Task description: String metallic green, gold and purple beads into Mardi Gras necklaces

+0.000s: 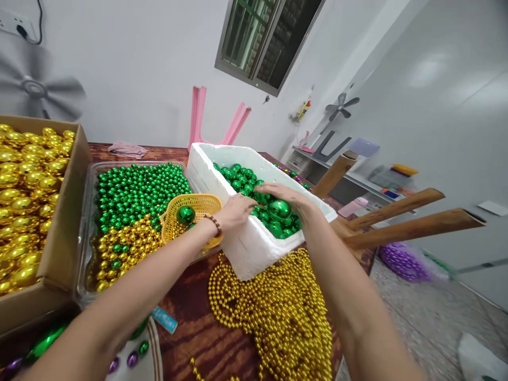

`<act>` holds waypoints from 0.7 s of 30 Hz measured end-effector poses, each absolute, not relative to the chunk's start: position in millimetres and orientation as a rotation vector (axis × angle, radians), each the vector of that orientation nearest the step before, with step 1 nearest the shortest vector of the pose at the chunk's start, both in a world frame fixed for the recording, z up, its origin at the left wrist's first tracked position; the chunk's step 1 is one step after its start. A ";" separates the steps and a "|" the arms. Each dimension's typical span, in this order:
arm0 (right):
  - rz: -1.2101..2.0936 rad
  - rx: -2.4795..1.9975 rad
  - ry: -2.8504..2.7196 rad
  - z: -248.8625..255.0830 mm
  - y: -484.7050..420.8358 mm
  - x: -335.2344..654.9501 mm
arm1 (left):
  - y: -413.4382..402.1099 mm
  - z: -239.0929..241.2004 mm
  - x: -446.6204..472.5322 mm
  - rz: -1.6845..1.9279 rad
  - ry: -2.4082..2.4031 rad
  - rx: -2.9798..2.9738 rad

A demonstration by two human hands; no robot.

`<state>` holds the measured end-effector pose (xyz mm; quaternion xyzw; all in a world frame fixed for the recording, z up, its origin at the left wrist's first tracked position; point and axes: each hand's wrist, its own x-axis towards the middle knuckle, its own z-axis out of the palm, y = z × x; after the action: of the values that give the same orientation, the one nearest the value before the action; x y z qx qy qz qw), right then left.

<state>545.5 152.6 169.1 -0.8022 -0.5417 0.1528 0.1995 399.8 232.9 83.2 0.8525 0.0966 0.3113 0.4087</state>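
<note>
A white foam box (246, 251) holds many shiny green balls (243, 177). My left hand (237, 210), with a beaded bracelet at the wrist, reaches over the box's near left wall; its fingers are curled and what they hold, if anything, is hidden. Inside the box my right hand (283, 191) has its fingers bent round a green ball (262, 197), while a larger green ball (280, 209) shows under its palm. Left of the box, a yellow basket (170, 211) with a green ball (186, 214) rests on a clear tray (89, 211) of small green and gold balls.
A cardboard box (65, 227) of large gold beads stands at the left. Gold bead strings (286, 307) are heaped before the foam box. Wooden legs (413, 227) jut out at the right, a pink stool (197, 116) behind. A plate (153, 349) lies at the front.
</note>
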 end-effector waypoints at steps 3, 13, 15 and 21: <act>0.483 -1.805 -1.628 182.9 165.5 510.6 | 262.3 91.0 377.2 0.894 0.364 1.880; 0.199 -2.005 -2.187 130.6 208.2 423.3 | 304.3 62.6 306.2 0.939 0.859 1.928; 0.110 -2.124 -2.020 143.0 200.9 440.6 | 298.4 56.8 303.5 0.923 0.874 1.972; 0.040 -2.552 -1.409 157.7 173.9 525.1 | 285.4 61.1 297.8 0.907 0.853 2.117</act>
<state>525.1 173.9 157.7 -0.8697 -0.4803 0.0136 0.1128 297.8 285.4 61.1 0.8118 0.3272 0.3478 0.3361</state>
